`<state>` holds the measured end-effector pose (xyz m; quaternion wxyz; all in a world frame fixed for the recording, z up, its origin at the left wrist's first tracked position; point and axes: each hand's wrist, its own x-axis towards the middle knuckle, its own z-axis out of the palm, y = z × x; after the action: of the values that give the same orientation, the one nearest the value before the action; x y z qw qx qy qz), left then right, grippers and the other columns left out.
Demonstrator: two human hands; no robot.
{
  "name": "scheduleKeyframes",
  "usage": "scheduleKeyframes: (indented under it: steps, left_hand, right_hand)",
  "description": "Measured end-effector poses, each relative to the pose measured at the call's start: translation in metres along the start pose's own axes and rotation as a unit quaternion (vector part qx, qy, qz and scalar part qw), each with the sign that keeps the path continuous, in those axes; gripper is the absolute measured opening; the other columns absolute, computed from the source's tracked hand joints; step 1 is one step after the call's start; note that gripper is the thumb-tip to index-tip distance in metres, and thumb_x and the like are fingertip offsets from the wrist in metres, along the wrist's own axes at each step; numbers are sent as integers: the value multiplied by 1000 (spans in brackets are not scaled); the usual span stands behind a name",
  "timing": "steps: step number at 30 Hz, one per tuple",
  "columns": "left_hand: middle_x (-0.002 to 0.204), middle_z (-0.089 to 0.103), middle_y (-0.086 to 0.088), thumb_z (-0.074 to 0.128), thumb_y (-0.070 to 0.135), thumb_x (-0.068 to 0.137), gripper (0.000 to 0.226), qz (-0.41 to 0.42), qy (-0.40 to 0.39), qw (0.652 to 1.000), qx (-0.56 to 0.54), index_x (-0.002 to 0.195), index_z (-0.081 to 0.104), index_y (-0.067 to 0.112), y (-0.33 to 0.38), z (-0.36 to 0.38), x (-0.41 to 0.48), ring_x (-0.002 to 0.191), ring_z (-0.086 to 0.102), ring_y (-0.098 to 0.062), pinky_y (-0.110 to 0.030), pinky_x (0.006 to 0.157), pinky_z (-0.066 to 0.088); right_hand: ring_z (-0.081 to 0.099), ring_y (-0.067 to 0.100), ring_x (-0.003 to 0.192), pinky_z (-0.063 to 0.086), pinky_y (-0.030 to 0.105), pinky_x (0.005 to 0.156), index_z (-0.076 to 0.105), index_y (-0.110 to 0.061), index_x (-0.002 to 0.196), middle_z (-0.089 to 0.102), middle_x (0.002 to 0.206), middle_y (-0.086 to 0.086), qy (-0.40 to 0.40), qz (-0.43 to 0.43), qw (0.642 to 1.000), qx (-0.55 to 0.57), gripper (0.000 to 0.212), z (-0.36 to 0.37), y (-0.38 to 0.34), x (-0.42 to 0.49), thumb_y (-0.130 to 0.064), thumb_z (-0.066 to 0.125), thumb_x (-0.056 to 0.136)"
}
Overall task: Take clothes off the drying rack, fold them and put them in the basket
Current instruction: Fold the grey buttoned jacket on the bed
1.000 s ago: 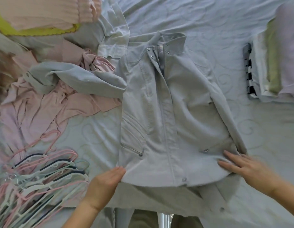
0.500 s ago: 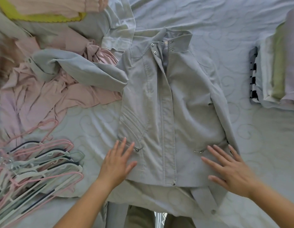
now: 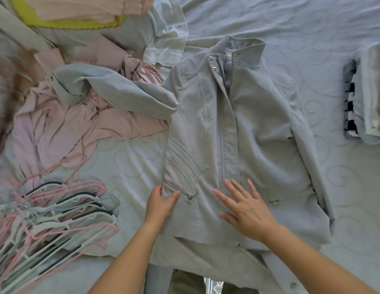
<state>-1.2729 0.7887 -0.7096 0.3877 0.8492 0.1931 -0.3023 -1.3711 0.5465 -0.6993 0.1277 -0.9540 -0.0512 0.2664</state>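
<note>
Right hand [image 3: 246, 211], shifted toward 9 o'clock, lies spread flat on the jacket [image 3: 259, 128]; left hand [image 3: 161, 203] pinches its 9 o'clock edge, probably best folded inward against that anchor.

- The left hand [image 3: 161, 205] no longer lies flat with spread fingers on the grey jacket [image 3: 259, 128]. It now pinches the jacket's side edge beside the near pocket zip [image 3: 178, 189], thumb on top.
- The right hand [image 3: 246, 211] lies further in than before, flat beside the centre placket [image 3: 229, 145].
- The far pocket zip [image 3: 288, 197], earlier partly covered by that hand, now shows in full.
</note>
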Motion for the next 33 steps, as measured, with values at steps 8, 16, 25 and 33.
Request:
scheduleKeyframes:
  steps: [8,16,25,33]
  left_hand:
    - [76,62,9,64,22,90,9,123,46,991,-8,84,57,22,-3,-6,-29,71,57,-3,-23,66,46]
    - [90,65,19,60,24,92,21,91,65,992,-63,92,54,43,-3,-6,-57,85,60,3,-20,72,46]
    - [127,54,22,61,74,65,83,154,-75,985,-25,137,43,37,-40,-22,-66,114,51,4,-20,96,44]
    - [105,67,8,53,52,87,46,302,-29,947,107,122,56,22,-53,-20,-62,95,60,-5,-22,77,50]
  right_hand:
    - [47,28,132,16,50,110,17,-34,151,43,147,11,38,-23,999,21,67,-1,-56,40,-57,31,90]
    - [-16,19,146,-15,44,115,16,-44,149,-13,159,-5,14,-196,980,-11,60,-57,-80,113,-17,39,100]
    - [64,24,106,40,45,103,61,-22,102,62,123,-1,-14,-325,940,-105,12,-99,-55,146,-26,59,90]
    - [46,14,129,47,34,95,54,-20,123,39,149,-15,-68,-204,976,-22,25,-108,-36,130,-24,40,102]
